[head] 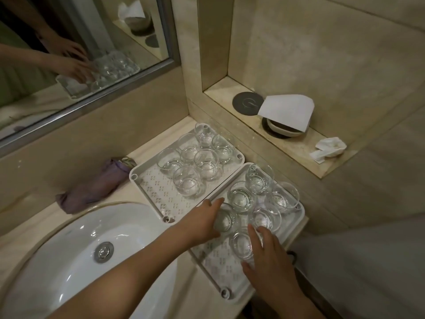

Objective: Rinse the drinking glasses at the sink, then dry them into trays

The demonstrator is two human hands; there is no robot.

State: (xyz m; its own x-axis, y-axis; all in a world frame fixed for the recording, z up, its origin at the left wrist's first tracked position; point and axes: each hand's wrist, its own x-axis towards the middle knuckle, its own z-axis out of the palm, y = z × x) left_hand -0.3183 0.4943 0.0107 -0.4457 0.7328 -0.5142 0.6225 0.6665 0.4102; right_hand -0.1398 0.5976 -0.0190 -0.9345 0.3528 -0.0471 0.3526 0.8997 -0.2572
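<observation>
In the head view, your left hand (pixel 202 221) reaches in from the lower left and curls round a glass (pixel 226 218) at the near-left edge of the near tray (pixel 232 293), thumb up along the tray's rim. Your right hand (pixel 269 259) comes in from the bottom of the frame and wraps its fingers round a second glass (pixel 242 245), just below the first. Both hands look clamped, each on its own glass, and they sit close together without touching. Four more glasses stand in the same tray toward centre right, and the far tray (pixel 147 185), just above and left, holds six bunched at its far end. The sink (pixel 69 249) fills the lower left, its bowl showing no standing water. A purple cloth (pixel 92 187) lies rolled on the counter above it. At upper right a ledge (pixel 287 143) carries a dish under white paper (pixel 287 110) and a crumpled tissue (pixel 328 147). These glasses are thin, clear and likely wet, so treat them as fragile and slippery: take each round the wall, low near the heavier base, with a firm but light squeeze, and lift straight up so you do not knock its neighbours.
</observation>
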